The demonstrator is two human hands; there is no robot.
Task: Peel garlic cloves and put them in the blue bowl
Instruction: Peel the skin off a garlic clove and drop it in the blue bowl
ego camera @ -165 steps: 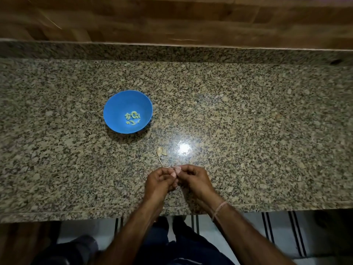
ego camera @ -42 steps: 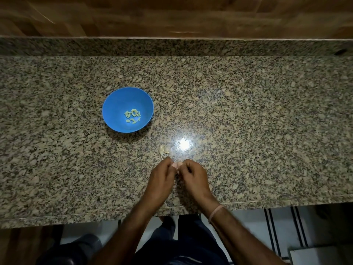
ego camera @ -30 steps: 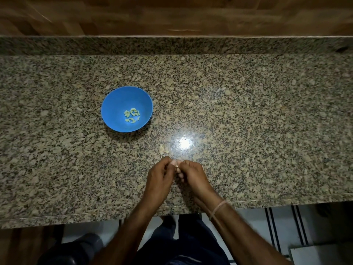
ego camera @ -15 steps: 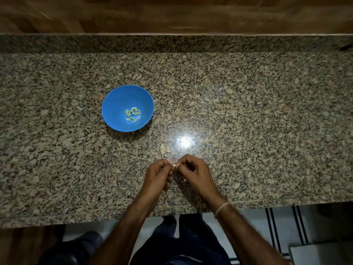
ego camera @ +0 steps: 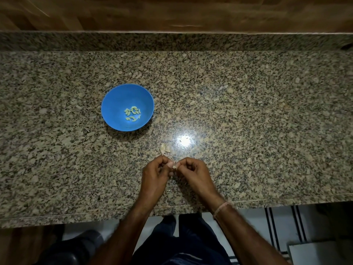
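Your left hand (ego camera: 155,174) and right hand (ego camera: 193,172) meet low over the counter (ego camera: 248,115), fingertips of both pinching one clove (ego camera: 174,166) so the skin can be pulled off. The bowl (ego camera: 114,104) sits up-left within reach, peeled cloves (ego camera: 132,113) inside; scraps (ego camera: 163,148) lie just beyond your hands.

We see a bright blue bowl (ego camera: 112,104) with pale yellow-green peeled cloves (ego camera: 132,113) on a countertop (ego camera: 248,102) speckled beige, grey and black. Behind, we note brown wood-grain panelling (ego camera: 172,12).
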